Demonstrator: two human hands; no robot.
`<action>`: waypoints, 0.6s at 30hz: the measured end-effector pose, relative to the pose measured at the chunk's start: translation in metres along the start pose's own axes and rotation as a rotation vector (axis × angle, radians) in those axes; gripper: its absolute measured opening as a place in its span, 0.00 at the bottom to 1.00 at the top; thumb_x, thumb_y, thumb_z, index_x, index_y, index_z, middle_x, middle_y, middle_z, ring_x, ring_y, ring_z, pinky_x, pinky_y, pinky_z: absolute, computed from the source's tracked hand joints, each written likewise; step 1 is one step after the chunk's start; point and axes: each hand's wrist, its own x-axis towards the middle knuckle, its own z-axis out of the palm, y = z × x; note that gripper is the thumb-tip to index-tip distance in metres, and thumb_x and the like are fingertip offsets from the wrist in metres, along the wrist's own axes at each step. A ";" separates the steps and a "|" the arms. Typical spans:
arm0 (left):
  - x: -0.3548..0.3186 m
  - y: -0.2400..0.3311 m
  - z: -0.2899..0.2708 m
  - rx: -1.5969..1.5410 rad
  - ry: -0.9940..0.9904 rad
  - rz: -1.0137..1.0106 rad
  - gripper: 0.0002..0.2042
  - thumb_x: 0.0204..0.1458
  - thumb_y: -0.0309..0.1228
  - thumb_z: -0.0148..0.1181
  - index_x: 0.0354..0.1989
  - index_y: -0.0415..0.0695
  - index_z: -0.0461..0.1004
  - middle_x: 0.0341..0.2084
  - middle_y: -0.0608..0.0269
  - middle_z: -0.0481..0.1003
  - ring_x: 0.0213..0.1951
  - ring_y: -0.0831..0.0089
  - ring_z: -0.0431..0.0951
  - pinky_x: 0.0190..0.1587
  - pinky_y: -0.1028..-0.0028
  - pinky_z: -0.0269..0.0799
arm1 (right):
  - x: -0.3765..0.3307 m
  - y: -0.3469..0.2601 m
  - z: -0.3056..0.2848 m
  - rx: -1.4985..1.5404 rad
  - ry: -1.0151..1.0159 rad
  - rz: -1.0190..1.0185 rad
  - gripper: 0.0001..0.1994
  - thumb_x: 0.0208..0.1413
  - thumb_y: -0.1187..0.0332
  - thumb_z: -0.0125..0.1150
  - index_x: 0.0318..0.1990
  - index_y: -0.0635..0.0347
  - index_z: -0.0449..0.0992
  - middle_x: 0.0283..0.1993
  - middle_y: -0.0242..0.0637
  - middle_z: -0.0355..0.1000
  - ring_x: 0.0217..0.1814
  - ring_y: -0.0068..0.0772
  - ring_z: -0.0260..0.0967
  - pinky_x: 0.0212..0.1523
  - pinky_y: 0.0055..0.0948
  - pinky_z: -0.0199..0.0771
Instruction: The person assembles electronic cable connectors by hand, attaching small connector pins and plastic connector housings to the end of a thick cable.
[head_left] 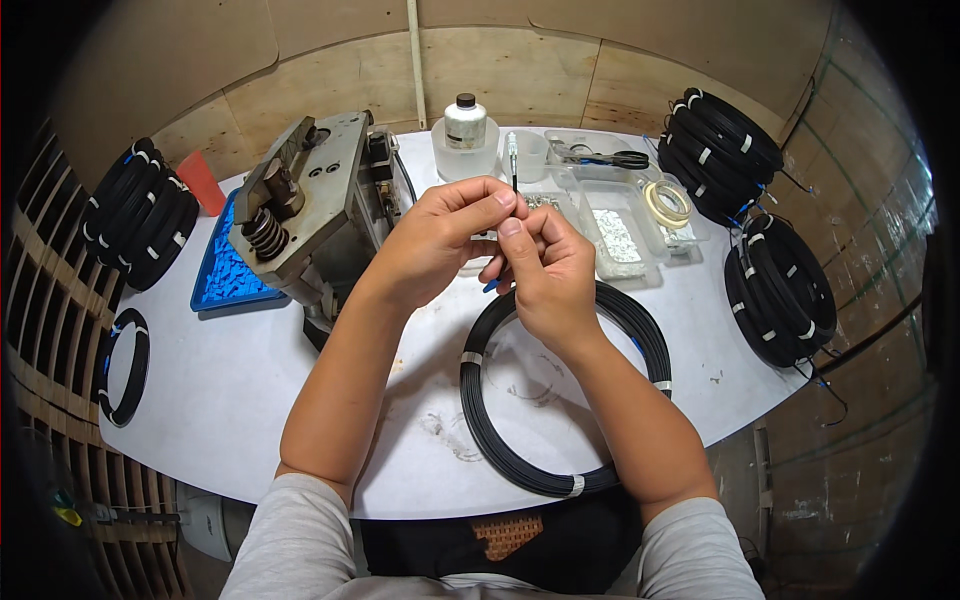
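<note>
My left hand (pixel 450 240) and my right hand (pixel 550 265) meet over the middle of the table, both closed in a pinch on a thin black cable (pixel 515 183). Its end points up between my fingertips, with a small clear, whitish tip (pixel 513 148) that looks like a plug. A small blue piece (pixel 491 286) shows under the fingers of my right hand; what it is attached to is hidden. Below my hands lies a large coil of black cable (pixel 480 400), bound with white bands, partly covered by my right forearm.
A metal press (pixel 330 180) stands left, beside a blue tray (pixel 240 304) of small blue pieces. Behind are a white bottle (pixel 465 125), clear bins (pixel 650 272), scissors (pixel 628 160) and tape rolls (pixel 667 203). Stacked cable coils (pixel 140 215) sit left, more coils (pixel 780 290) right.
</note>
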 end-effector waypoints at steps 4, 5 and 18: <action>-0.001 0.000 -0.001 0.020 -0.008 0.000 0.11 0.61 0.36 0.51 0.35 0.40 0.73 0.25 0.66 0.72 0.21 0.79 0.68 0.27 0.79 0.66 | 0.000 0.000 0.001 -0.008 -0.007 -0.009 0.10 0.64 0.65 0.50 0.32 0.59 0.67 0.24 0.32 0.70 0.24 0.17 0.70 0.22 0.16 0.67; 0.000 0.000 -0.002 0.025 -0.007 0.001 0.12 0.61 0.36 0.51 0.35 0.40 0.73 0.25 0.66 0.72 0.21 0.79 0.68 0.27 0.79 0.66 | 0.000 0.001 0.000 -0.009 -0.006 -0.009 0.10 0.64 0.65 0.50 0.32 0.59 0.67 0.24 0.32 0.70 0.24 0.17 0.70 0.22 0.16 0.67; 0.001 -0.002 0.000 0.044 -0.012 0.024 0.12 0.62 0.37 0.50 0.35 0.40 0.72 0.23 0.67 0.71 0.20 0.79 0.68 0.24 0.80 0.64 | 0.000 -0.001 0.000 0.032 -0.001 0.011 0.10 0.63 0.66 0.54 0.30 0.59 0.67 0.25 0.31 0.72 0.24 0.15 0.69 0.24 0.16 0.67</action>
